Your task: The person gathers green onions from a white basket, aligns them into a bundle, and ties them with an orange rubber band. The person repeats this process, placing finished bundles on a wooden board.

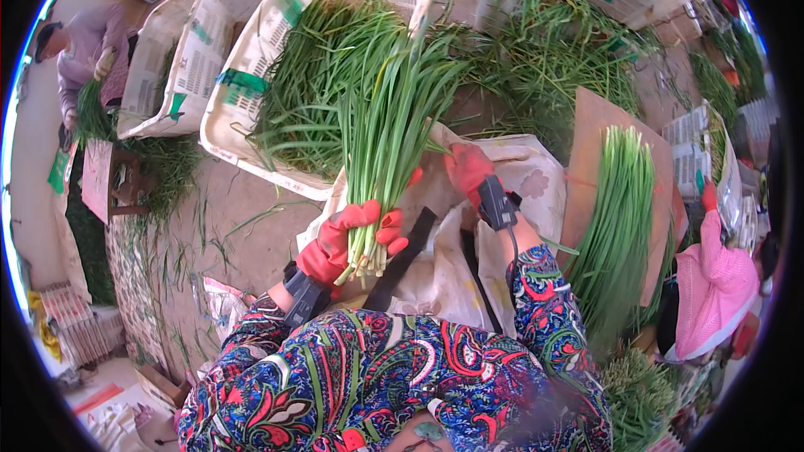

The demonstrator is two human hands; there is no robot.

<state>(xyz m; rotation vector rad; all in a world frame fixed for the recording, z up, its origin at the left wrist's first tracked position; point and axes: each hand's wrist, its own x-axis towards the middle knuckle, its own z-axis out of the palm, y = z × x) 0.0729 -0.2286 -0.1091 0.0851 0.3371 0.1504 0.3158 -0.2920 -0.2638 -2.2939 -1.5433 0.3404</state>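
My left hand (353,233), in a red rubber glove, is closed around the pale stem ends of a bunch of long green leafy stalks (389,132), which look like garlic chives. The leaves fan upward over a white plastic crate (217,132) heaped with more of the same greens (308,69). My right hand (468,169), also in a red glove, is to the right of the bunch, with its fingers closed on a thin green leaf. A neat pile of stalks (612,201) lies on a brown board (581,138) at my right.
Loose greens (553,56) cover the floor beyond the crate. Another white crate (188,75) stands at the left, near a co-worker (94,56) holding greens over a small wooden stool (100,179). A person in pink (716,282) is at the right. A pale cloth (521,176) covers my lap.
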